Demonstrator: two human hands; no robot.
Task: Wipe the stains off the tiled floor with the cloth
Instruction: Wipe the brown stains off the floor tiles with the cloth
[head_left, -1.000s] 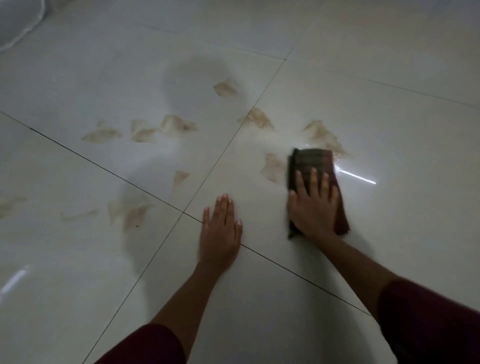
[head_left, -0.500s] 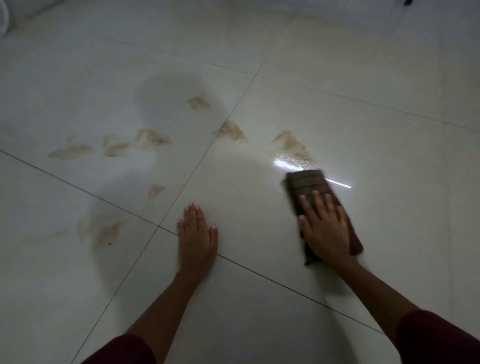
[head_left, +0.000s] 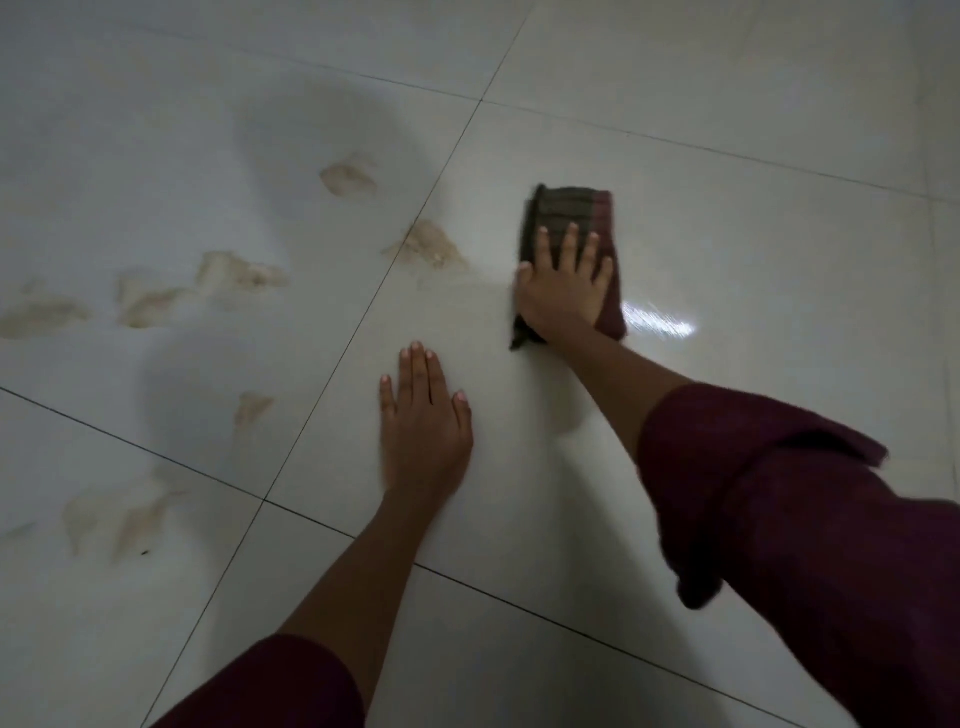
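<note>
A folded dark cloth (head_left: 571, 208), brown with a maroon edge, lies flat on the pale tiled floor (head_left: 727, 270). My right hand (head_left: 563, 291) presses down on its near half, fingers spread. My left hand (head_left: 423, 421) rests flat on the same tile, nearer to me and left of the cloth, holding nothing. Several tan stains mark the floor: one (head_left: 431, 244) on the grout line just left of the cloth, one (head_left: 347, 176) farther back, a row (head_left: 234, 270) at the left, and a smeared patch (head_left: 119, 514) at the lower left.
Dark grout lines (head_left: 322, 374) cross the floor. A bright glare streak (head_left: 657, 319) sits just right of the cloth. My maroon sleeves (head_left: 810, 525) fill the lower right and bottom of the view.
My right hand pulled the cloth toward me, then pushed it forward again over the spot where a stain lay. The two stains near the cloth are gone. My left hand stayed planted.
</note>
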